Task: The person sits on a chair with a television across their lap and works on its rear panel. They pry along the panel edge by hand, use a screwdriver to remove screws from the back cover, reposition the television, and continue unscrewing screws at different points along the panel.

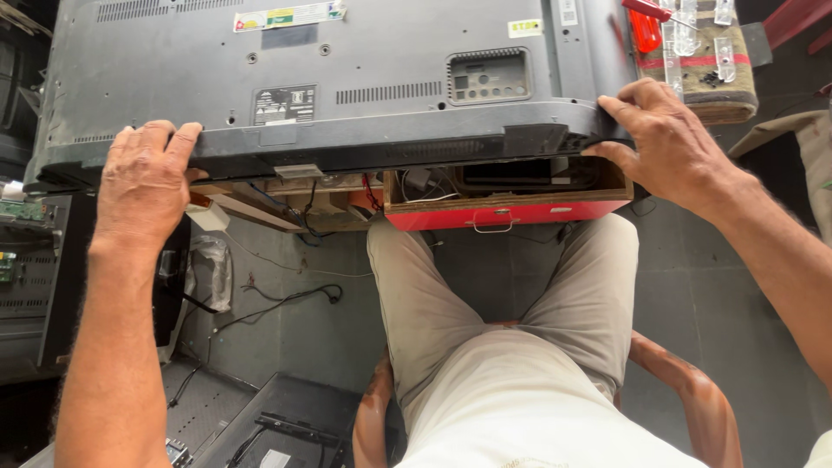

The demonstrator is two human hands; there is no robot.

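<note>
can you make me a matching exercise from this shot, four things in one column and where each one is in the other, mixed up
Things:
1. left hand
2. right hand
3. red drawer
4. red screwdriver

Places:
A. top right, on a striped cloth
B. under the television's near edge, pulled open
C. on the television's near right corner
D. on the television's near left edge

Pairs: 1-D, 2-C, 3-B, 4-A

Your left hand (146, 178) grips the near edge of the grey television back panel (329, 78) at its left end; your right hand (667, 143) wraps the right corner. Below the panel, an open red drawer (507, 212) shows cables, above your knees.
</note>
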